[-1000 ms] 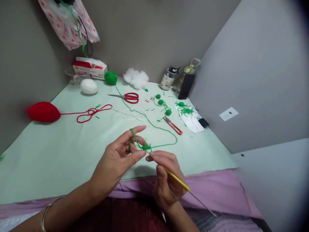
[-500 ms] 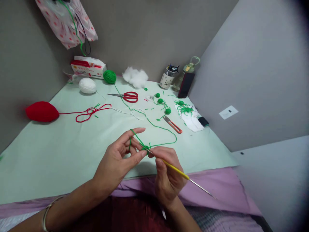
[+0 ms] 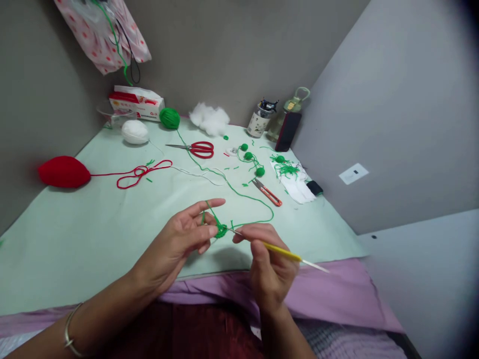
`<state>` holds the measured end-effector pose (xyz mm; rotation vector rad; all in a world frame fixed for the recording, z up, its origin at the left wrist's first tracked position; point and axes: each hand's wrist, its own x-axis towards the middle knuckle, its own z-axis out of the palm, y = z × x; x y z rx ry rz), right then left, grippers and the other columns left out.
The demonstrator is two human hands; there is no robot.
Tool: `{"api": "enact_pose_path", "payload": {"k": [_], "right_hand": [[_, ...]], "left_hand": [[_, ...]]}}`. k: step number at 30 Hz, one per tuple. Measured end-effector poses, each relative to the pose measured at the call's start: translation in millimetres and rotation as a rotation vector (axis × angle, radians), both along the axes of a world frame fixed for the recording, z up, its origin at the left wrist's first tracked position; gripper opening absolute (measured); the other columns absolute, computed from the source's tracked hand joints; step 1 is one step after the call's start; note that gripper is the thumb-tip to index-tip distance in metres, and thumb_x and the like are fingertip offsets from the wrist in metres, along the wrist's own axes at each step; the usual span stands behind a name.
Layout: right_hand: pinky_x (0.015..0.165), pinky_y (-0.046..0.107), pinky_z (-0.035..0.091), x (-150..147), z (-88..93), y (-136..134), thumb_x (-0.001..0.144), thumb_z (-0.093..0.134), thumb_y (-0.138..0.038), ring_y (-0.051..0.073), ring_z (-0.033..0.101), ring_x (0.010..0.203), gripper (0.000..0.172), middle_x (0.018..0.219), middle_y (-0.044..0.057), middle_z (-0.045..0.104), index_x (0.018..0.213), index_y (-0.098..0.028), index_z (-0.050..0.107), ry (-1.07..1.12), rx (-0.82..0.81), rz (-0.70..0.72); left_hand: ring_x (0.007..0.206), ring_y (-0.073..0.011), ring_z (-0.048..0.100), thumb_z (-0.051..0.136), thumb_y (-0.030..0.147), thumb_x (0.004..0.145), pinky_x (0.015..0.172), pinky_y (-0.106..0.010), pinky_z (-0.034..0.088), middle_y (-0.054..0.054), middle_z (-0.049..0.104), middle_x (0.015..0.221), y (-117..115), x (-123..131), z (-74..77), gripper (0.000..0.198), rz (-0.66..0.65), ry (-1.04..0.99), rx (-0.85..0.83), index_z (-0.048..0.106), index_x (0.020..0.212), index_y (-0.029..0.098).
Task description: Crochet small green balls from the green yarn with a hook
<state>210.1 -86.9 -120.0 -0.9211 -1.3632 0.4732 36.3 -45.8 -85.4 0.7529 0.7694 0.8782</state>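
My left hand (image 3: 190, 232) pinches a small green crochet piece (image 3: 221, 230) between thumb and fingers. Green yarn (image 3: 212, 212) runs up from the piece over the raised index finger and round the other fingers. In my right hand (image 3: 271, 259) is a yellow-handled crochet hook (image 3: 282, 251), gripped like a pen. Its thin metal tip meets the right edge of the green piece. A strand trails over the table to the green yarn ball (image 3: 169, 118) at the back.
On the pale green tablecloth (image 3: 93, 239) lie red-handled scissors (image 3: 200, 149), orange thread snips (image 3: 267, 192), several small green balls (image 3: 260, 171), a red yarn ball (image 3: 64, 172), a white yarn ball (image 3: 135, 132) and white stuffing (image 3: 209, 119). A phone (image 3: 288, 131) leans against a bottle (image 3: 294, 103).
My right hand has shifted right and the hook lies flatter. My left hand has drawn slightly left, showing more of the green piece between the hands.
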Motion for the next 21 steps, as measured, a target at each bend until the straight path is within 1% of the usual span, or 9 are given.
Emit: {"api": "enact_pose_path", "payload": {"k": [2,4,7,10,13,15,17,19,21], "right_hand": [[0.068,0.034,0.057,0.1,2.1,1.1,0.101,0.058,-0.019,0.017,0.068,0.075,0.021,0.084,0.003,0.072,0.102,-0.024,0.078,0.168,-0.055,0.058],[0.065,0.032,0.056,-0.9,2.5,2.4,0.101,0.059,-0.021,0.015,0.066,0.071,0.019,0.083,0.003,0.070,0.101,-0.024,0.078,0.289,-0.086,0.112],[0.064,0.031,0.055,-3.1,1.9,3.7,0.101,0.061,-0.023,0.014,0.065,0.069,0.019,0.085,0.004,0.070,0.100,-0.023,0.079,0.354,-0.100,0.139],[0.067,0.032,0.054,-4.1,1.7,2.3,0.101,0.060,-0.021,0.015,0.065,0.071,0.019,0.084,0.003,0.071,0.101,-0.025,0.079,0.292,-0.092,0.113],[0.070,0.032,0.054,-2.7,3.1,-4.1,0.101,0.058,-0.017,0.015,0.065,0.076,0.023,0.085,0.002,0.072,0.105,-0.026,0.078,0.165,-0.068,0.059],[0.072,0.032,0.055,-0.7,4.7,-10.5,0.100,0.056,-0.012,0.015,0.066,0.079,0.026,0.089,0.003,0.073,0.108,-0.026,0.077,0.053,-0.046,0.030],[0.074,0.031,0.056,1.4,6.3,-16.6,0.099,0.055,-0.007,0.016,0.067,0.083,0.030,0.094,0.004,0.074,0.112,-0.024,0.076,-0.057,-0.017,0.024],[0.075,0.032,0.057,2.8,7.7,-20.3,0.097,0.054,-0.003,0.016,0.068,0.087,0.034,0.097,0.005,0.074,0.116,-0.023,0.074,-0.135,0.044,0.027],[0.073,0.032,0.058,2.7,8.7,-20.8,0.096,0.053,-0.002,0.017,0.069,0.086,0.036,0.098,0.006,0.075,0.118,-0.022,0.073,-0.171,0.111,0.021]], "left_hand": [[0.062,-0.0058,0.041,0.084,0.026,0.082,0.055,-0.018,0.036,0.004,0.057,0.084,0.2,-0.2,-0.9,0.052,0.026,0.041,0.070,0.069,0.132,0.023],[0.062,-0.0062,0.040,0.083,0.027,0.084,0.054,-0.018,0.035,0.004,0.056,0.083,-0.4,0.1,-1.7,0.049,0.036,0.068,0.120,0.070,0.131,0.024],[0.061,-0.0065,0.037,0.082,0.029,0.085,0.055,-0.019,0.034,0.004,0.056,0.084,-2.4,0.0,-1.9,0.047,0.061,0.127,0.194,0.070,0.131,0.026],[0.061,-0.0072,0.039,0.078,0.027,0.087,0.057,-0.019,0.037,0.004,0.057,0.084,-5.7,-0.1,-2.8,0.046,0.119,0.273,0.298,0.069,0.132,0.028],[0.061,-0.0075,0.042,0.073,0.020,0.087,0.062,-0.020,0.043,0.004,0.059,0.086,-9.3,0.0,-7.6,0.041,0.253,0.511,0.493,0.071,0.127,0.031],[0.058,-0.0077,0.041,0.070,0.017,0.088,0.057,-0.019,0.042,0.003,0.060,0.088,-11.0,0.1,-12.0,0.042,0.303,0.615,0.689,0.071,0.128,0.032],[0.055,-0.0079,0.040,0.068,0.016,0.089,0.051,-0.019,0.040,0.003,0.061,0.088,-12.5,0.3,-14.7,0.042,0.290,0.664,0.830,0.071,0.127,0.033],[0.055,-0.0084,0.042,0.067,0.018,0.090,0.049,-0.018,0.041,0.002,0.062,0.090,-14.8,1.1,-13.8,0.037,0.280,0.650,0.828,0.073,0.124,0.032],[0.059,-0.0096,0.046,0.065,0.022,0.092,0.053,-0.019,0.046,0.001,0.062,0.088,-18.1,1.8,-9.7,0.034,0.270,0.577,0.706,0.074,0.124,0.032]]}}
